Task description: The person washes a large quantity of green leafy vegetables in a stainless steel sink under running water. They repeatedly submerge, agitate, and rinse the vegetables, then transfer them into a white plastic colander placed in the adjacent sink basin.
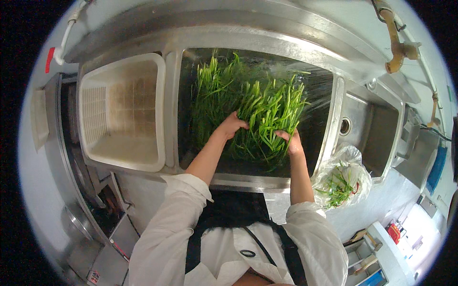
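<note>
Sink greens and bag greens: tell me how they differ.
The sink greens fill much of the large sink; the bag greens are a smaller clump in a clear bag.
The left hand and right hand hold some sink greens; neither touches the bag greens.
Both are green with long, narrow pieces.

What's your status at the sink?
Left hand and right hand touching green stalks, full grip hidden. Stalks in the middle basin. Nothing visibly blocking; plastic bag off to the right.
</note>
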